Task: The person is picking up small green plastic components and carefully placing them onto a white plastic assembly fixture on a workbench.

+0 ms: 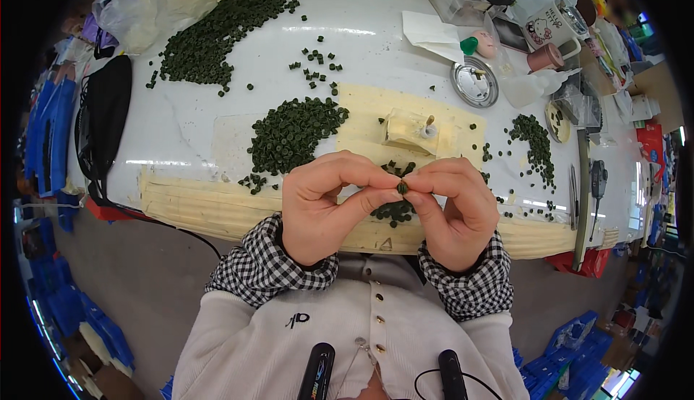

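Note:
Between the fingertips of both my hands is a small dark green ribbed part [402,187], pinched from either side. My left hand [327,201] and my right hand [457,208] meet over the table's near edge, thumbs and forefingers pressed together. Just below and behind the fingertips lies a small pile of green parts [394,213], partly hidden by the hands. Left of it, a larger heap of similar parts [296,136] rests close to my left hand. Beyond the hands stands a tape-covered block [409,132] with a small white cup and a thin stick in it.
A long heap of green parts [224,31] spreads at the back left, beside plastic bags [148,13]. More parts [533,147] lie to the right. A round metal lid [475,82], a mug [547,28], tweezers [574,196] and a black cloth [105,118] surround the work area.

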A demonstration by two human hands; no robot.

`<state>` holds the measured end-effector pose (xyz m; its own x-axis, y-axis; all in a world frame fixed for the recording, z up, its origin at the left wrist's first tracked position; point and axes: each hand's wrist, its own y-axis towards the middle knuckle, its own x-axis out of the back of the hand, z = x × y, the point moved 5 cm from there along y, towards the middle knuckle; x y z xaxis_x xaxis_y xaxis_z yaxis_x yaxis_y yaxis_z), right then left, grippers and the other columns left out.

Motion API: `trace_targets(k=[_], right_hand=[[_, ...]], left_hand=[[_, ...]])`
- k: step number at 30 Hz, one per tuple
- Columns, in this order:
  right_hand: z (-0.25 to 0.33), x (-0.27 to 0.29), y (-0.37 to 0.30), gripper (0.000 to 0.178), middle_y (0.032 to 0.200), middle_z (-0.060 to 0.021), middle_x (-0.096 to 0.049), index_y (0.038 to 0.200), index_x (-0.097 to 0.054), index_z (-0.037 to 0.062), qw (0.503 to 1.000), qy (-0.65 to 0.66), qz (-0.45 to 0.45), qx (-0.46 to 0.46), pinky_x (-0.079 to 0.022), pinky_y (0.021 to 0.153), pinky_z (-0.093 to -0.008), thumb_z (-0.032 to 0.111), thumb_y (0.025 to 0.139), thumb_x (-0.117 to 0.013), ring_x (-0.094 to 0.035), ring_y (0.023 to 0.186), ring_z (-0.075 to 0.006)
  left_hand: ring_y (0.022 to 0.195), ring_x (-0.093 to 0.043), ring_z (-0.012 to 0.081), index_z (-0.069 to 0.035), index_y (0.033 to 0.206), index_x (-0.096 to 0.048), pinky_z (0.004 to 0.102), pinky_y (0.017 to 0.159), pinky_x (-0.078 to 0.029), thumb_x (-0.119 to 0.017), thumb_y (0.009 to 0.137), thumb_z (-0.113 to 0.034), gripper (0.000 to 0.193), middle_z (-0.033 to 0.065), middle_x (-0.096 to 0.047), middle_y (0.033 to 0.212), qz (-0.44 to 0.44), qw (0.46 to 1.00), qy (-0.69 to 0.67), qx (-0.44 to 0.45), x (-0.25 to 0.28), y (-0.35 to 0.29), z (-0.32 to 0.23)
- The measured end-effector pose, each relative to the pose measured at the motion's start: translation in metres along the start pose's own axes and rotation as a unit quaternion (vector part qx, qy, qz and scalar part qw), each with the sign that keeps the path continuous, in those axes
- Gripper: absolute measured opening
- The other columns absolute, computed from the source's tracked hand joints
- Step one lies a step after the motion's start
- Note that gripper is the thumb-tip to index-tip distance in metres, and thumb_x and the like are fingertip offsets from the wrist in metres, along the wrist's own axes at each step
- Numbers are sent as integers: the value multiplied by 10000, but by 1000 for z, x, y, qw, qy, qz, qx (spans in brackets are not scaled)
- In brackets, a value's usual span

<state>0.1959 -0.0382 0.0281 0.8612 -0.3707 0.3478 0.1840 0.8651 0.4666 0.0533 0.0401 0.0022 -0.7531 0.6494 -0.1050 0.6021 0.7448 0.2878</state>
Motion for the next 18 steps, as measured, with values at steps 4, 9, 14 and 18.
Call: trace_targets(k=[4, 9, 14, 18], right_hand=[[3, 0, 2, 201, 901, -109, -633, 955, -668, 2, 1000, 5, -1, 2, -520, 684, -276, -71, 770, -697, -636, 785, -202], [6, 1, 1, 253, 898, -102, -633, 969, -677, 4, 996, -57, -4, 64, -524, 673, -282, -77, 733, -720, -636, 780, -208], [10, 0, 0, 286, 891, -97, -632, 977, -679, 6, 988, -99, -12, 115, -526, 662, -286, -79, 710, -737, -634, 769, -208], [8, -1, -1, 274, 883, -91, -631, 972, -676, 7, 993, -76, -23, 90, -525, 655, -278, -76, 719, -739, -635, 764, -200]], left_hand=[[813, -616, 145, 33, 915, -663, 251, 724, -496, -683, 791, 94, 140, 112, -649, 905, 2, 1000, 0, -3, 0, 1, -2], [815, -621, 146, 32, 910, -667, 250, 726, -495, -685, 793, 87, 131, 111, -657, 899, -7, 1000, -12, 15, 0, -1, 2], [831, -630, 149, 28, 914, -684, 250, 739, -489, -695, 784, 79, 140, 111, -673, 902, -22, 996, -58, 60, -1, -4, 7], [830, -636, 159, 30, 919, -682, 259, 742, -495, -699, 774, 88, 157, 116, -674, 897, -17, 999, -30, 27, -1, -2, 3]])
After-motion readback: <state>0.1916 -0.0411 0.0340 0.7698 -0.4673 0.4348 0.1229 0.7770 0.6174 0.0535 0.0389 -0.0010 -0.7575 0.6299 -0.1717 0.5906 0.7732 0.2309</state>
